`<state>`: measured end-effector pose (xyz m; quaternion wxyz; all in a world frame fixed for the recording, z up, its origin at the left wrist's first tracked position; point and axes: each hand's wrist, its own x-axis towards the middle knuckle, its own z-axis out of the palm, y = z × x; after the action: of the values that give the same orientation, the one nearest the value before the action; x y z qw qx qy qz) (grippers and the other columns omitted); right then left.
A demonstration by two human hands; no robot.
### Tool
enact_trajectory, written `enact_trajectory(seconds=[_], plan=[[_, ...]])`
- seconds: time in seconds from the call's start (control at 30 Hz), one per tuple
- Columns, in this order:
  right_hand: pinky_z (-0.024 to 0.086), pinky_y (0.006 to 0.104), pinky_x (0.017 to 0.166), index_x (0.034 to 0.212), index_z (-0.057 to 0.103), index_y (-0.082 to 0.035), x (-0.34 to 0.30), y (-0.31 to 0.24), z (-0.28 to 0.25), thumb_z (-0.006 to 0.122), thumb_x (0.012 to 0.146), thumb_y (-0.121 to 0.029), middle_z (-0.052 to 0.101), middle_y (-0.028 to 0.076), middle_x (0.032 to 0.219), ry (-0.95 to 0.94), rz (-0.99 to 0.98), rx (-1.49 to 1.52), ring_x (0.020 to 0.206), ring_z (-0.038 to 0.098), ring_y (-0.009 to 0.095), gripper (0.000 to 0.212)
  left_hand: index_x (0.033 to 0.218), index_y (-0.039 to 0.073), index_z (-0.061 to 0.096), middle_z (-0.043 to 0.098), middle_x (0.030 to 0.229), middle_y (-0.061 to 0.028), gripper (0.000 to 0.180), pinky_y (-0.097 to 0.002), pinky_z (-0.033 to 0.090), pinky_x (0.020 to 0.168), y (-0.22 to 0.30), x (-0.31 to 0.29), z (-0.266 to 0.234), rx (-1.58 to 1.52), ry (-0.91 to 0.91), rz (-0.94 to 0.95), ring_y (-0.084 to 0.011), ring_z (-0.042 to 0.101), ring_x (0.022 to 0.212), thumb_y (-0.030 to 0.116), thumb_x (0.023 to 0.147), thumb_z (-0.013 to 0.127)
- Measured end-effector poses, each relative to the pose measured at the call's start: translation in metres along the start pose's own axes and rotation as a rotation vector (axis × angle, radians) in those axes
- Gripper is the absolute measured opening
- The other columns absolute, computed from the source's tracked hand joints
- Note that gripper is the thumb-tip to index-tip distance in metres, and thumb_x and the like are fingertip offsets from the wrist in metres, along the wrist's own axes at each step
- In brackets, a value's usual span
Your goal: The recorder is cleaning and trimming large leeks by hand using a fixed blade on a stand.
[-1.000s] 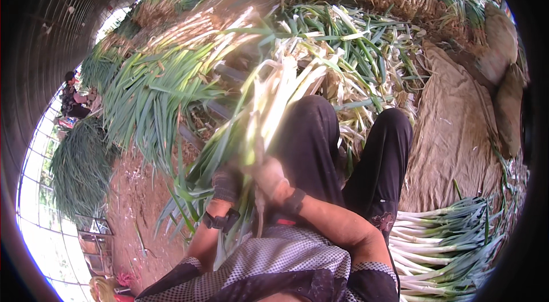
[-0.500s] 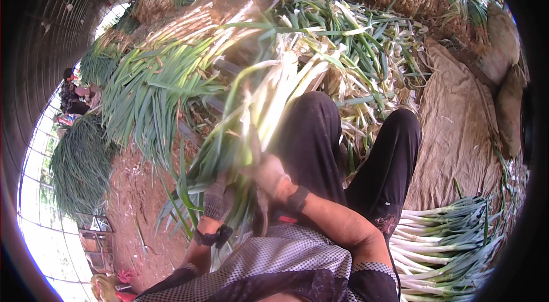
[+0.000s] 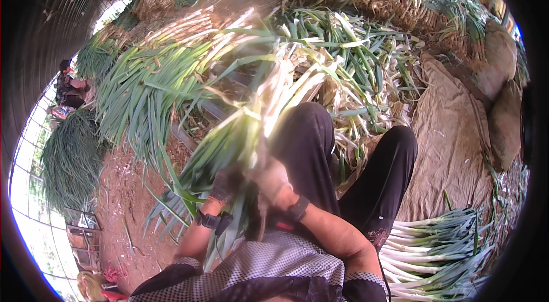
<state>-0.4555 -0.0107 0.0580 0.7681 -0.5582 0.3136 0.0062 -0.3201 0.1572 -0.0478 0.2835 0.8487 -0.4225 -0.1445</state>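
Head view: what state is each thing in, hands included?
Left hand: dark-gloved, against the bunch, fingers unclear.
Right hand: blurred, beside the bunch, grip unclear.
Bunch: leafy green, partly blurred.
Row of onions: laid side by side, pale ends left, leaves right.
Leaf heap: loose, tangled.
Cloth: spread out, wrinkled.
Sack: bulging.

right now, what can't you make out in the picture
All in the head view:
- left hand: dark and blurred, fingers indistinct
- right hand: blurred, exact grip unclear
- green onions at lower right: cut off by the lower edge
- person at far left: too small and dark to tell what they do
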Motion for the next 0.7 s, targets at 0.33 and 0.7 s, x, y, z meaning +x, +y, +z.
enact_trajectory(seconds=[0.33, 0.7], plan=[[0.039, 0.0343, 0.031, 0.091, 0.051, 0.005, 0.020, 0.023, -0.002, 0.065, 0.082, -0.011, 0.053, 0.009, 0.065, 0.138, -0.217, 0.195, 0.039, 0.048, 0.020, 0.023, 0.118, -0.007, 0.057, 0.063, 0.095, -0.0069, 0.032, -0.0271, 0.050, 0.077, 0.032, -0.013, -0.024, -0.228, 0.014, -0.056, -0.0117, 0.060, 0.085, 0.003, 0.088, 0.057], [0.037, 0.0333, 0.037, 0.086, 0.055, 0.000, 0.047, -0.016, -0.040, 0.068, 0.081, -0.018, 0.049, 0.005, 0.064, 0.131, -0.059, 0.174, 0.043, 0.046, 0.017, 0.023, 0.108, -0.013, 0.058, 0.062, 0.082, -0.0102, 0.030, -0.0296, 0.046, 0.070, 0.032, -0.025, -0.033, -0.413, 0.030, 0.015, -0.0173, 0.059, 0.071, 0.006, 0.084, 0.057]])
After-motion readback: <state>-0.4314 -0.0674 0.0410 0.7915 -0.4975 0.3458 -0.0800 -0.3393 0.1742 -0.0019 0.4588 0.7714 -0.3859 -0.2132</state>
